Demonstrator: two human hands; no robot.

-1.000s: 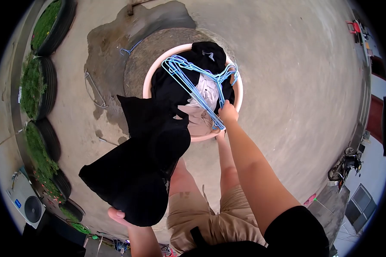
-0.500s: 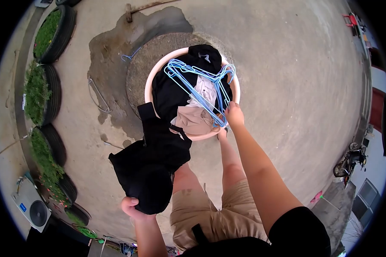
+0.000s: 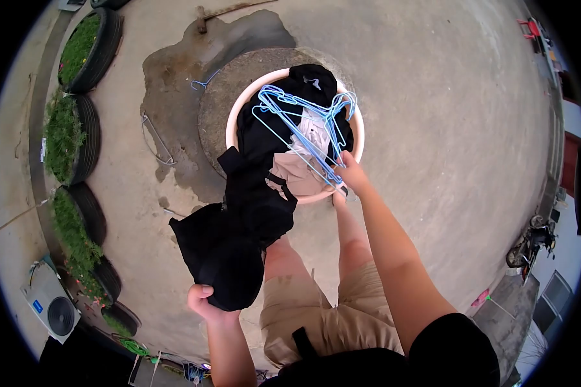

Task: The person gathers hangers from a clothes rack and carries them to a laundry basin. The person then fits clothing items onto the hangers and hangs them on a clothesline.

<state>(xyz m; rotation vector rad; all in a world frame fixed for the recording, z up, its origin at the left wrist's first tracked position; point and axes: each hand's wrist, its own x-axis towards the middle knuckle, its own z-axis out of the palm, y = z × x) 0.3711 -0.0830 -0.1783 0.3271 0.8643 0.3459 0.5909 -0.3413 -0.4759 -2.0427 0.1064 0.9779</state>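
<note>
A black bra (image 3: 223, 242) dangles from my left hand (image 3: 208, 303), whose thumb and fingers are closed on one cup. Its upper end reaches the left front of a pale pink basin (image 3: 359, 138). Inside the basin lie black clothing (image 3: 255, 129), a white cloth (image 3: 312, 137) and a beige garment (image 3: 297, 175). Several blue wire hangers (image 3: 301, 101) rest in a bundle on top of the clothes. At the basin's right front, my right hand (image 3: 351, 173) has its fingers closed on the lower corner of the hangers.
The basin stands on a round concrete slab (image 3: 213, 122). On the wet ground to the left lie a blue hanger (image 3: 204, 84) and a grey wire hanger (image 3: 156, 142). Tyre planters (image 3: 87, 138) line the left side. A motorbike (image 3: 532, 242) stands far right.
My right hand has shifted slightly inward over the rim onto the hangers. One hanger now sits a little apart from the bundle. My left hand still holds the bra.
</note>
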